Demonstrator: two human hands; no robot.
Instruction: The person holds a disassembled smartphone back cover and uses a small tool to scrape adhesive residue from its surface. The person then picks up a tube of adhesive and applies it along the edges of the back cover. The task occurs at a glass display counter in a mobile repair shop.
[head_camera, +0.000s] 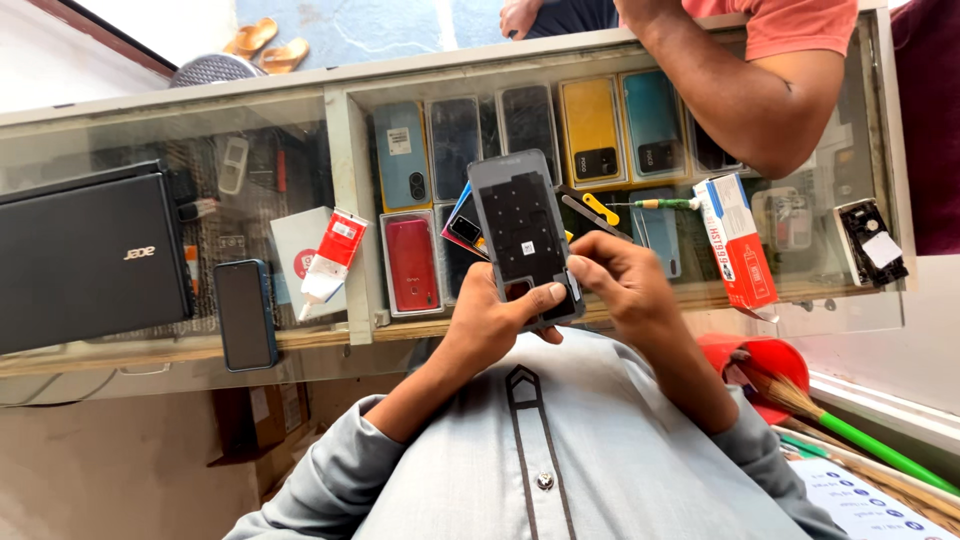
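Observation:
My left hand grips the lower end of a grey opened phone, its back cover off and the black inner plate showing. It is held upright over a glass counter. The thumb presses on the phone's lower edge. My right hand touches the phone's lower right side with pinched fingertips; whether it holds a small part I cannot tell. Behind the phone, on the glass, lie a small dark part with a blue edge, a yellow pry tool and a screwdriver.
A closed black laptop, a dark phone, a red-and-white glue tube and a red-and-white box lie on the counter. Phones are displayed under the glass. Another person's arm rests on the far side. A broom stands at the right.

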